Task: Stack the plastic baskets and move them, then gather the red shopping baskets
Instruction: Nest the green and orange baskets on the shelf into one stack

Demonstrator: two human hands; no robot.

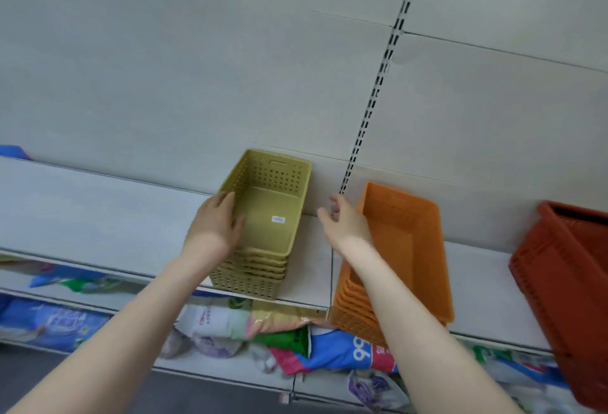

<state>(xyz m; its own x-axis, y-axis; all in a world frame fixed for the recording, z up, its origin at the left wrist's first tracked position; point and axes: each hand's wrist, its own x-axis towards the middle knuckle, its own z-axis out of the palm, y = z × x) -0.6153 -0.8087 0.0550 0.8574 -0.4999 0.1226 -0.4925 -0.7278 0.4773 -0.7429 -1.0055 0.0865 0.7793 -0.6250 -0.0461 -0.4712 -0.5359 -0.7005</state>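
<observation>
Head view: green baskets [263, 229] point lengthwise toward wall [197, 68].

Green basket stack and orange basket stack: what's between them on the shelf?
In the head view, only the right hand and bare shelf lie between the green basket stack and the orange basket stack.

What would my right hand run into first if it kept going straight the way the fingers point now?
Probably the back wall panel, in the gap between the green basket stack and the orange basket stack. The right hand looks open; depth is unclear.

Head camera looks forward and down, close over a shelf [98, 216].
</observation>
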